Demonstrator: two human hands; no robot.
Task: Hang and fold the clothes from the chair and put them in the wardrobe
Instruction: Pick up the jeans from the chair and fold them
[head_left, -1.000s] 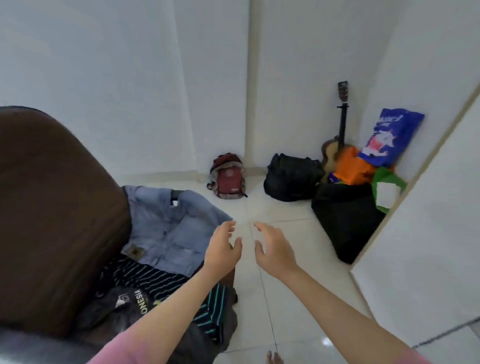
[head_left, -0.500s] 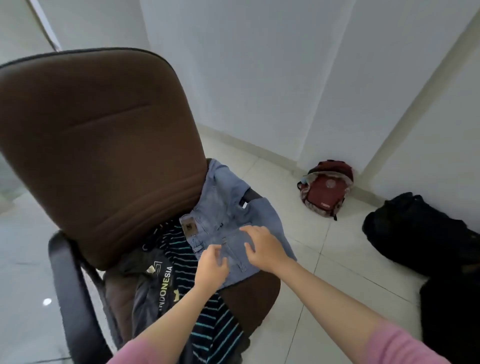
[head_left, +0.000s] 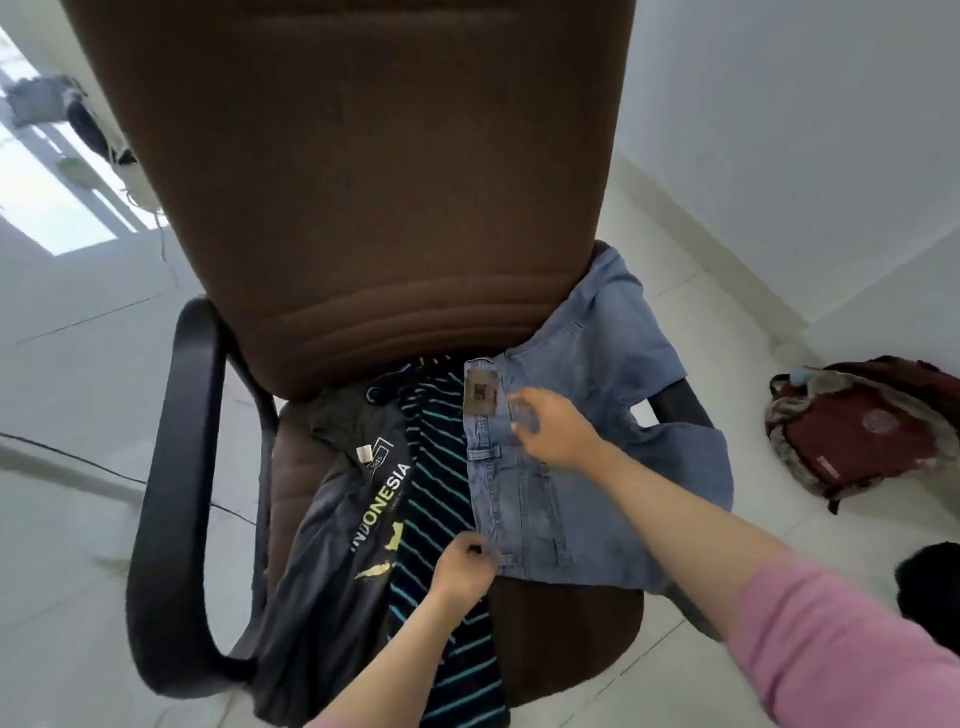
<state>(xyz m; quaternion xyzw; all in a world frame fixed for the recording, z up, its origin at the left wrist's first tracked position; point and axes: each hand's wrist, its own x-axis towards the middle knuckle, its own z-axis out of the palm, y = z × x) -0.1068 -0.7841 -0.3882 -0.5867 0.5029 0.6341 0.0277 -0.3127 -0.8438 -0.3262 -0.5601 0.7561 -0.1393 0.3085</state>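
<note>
The jeans (head_left: 587, 467) lie folded on the right half of the chair (head_left: 358, 208) seat, waistband toward the middle, one part draped over the arm at 3 o'clock. The left hand (head_left: 465, 569) pinches the waistband's near corner at 6 o'clock; the right hand (head_left: 550, 434) has curled fingers closing on the waistband just beside the leather patch, though blur hides whether cloth is caught. To lift cleanly, both hands should likely grip the waistband only, sparing the striped shirt (head_left: 441, 499) underneath. At 9 o'clock lies a dark shirt (head_left: 332, 525). A red backpack (head_left: 862, 426) sits on the floor, well apart.
</note>
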